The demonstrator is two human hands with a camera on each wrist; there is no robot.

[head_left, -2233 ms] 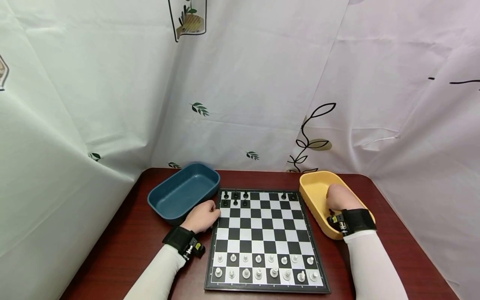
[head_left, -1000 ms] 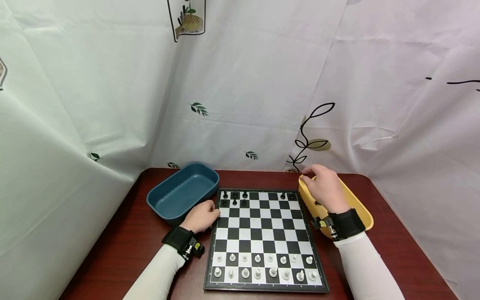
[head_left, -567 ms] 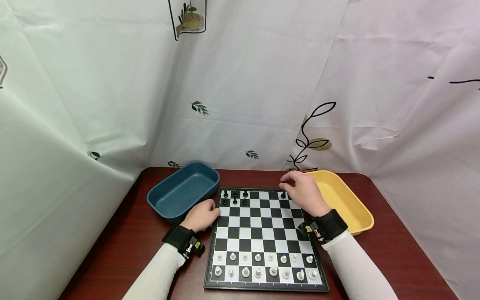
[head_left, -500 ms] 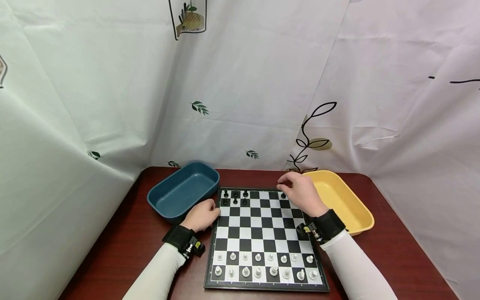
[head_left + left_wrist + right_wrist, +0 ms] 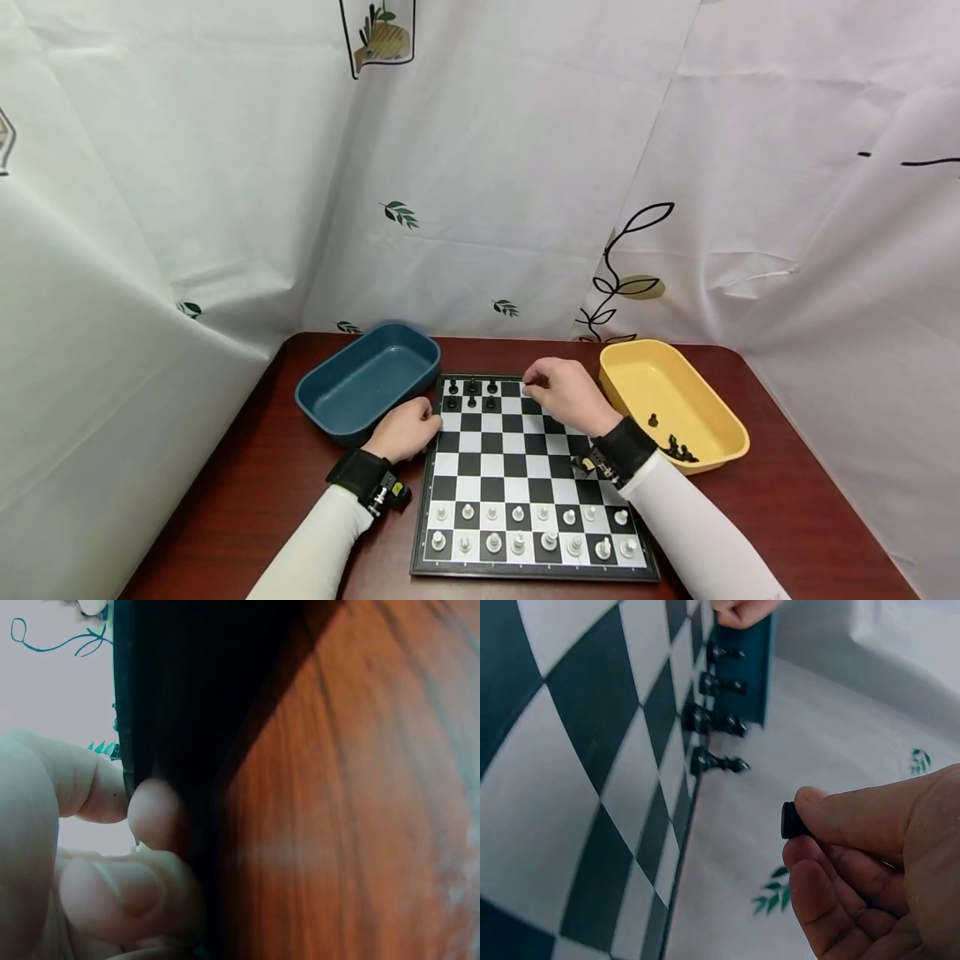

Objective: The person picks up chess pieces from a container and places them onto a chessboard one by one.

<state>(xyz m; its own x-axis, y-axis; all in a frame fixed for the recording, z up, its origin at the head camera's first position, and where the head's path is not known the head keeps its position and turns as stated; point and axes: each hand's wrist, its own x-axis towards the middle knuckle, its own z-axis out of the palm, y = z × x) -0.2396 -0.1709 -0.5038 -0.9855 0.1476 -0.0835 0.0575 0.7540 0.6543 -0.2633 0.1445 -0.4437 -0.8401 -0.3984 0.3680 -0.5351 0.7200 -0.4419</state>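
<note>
Black plastic, small and round at the base, the chess piece [image 5: 790,820] sits pinched between my right thumb and the tips of my curled fingers [image 5: 840,814]; only its base pokes out, so I cannot tell which piece it is. My right hand [image 5: 564,392] hovers over the far rows of the black-and-white checkered chess board [image 5: 525,475], just right of the cluster of black pieces already standing near the far left corner [image 5: 471,395].

My left hand [image 5: 405,432] rests at the board's left edge, fingers loosely curled with the tips pressed against the dark rim [image 5: 161,817], beside the empty dark blue plastic tray [image 5: 366,382]. The yellow plastic tray [image 5: 716,412] on the right holds a few more black pieces [image 5: 678,452]. White pieces [image 5: 528,533] fill the two near rows. All of it sits on a reddish-brown wooden table [image 5: 247,492].

I judge the risks to be these: my grip covers most of the piece, so I could set it down tilted or straddling two squares; my knuckles pass close to the standing black pieces and could topple them; and my right sleeve [image 5: 697,533] stretches over the right side of the board, where a low drag could sweep the white pieces over.
</note>
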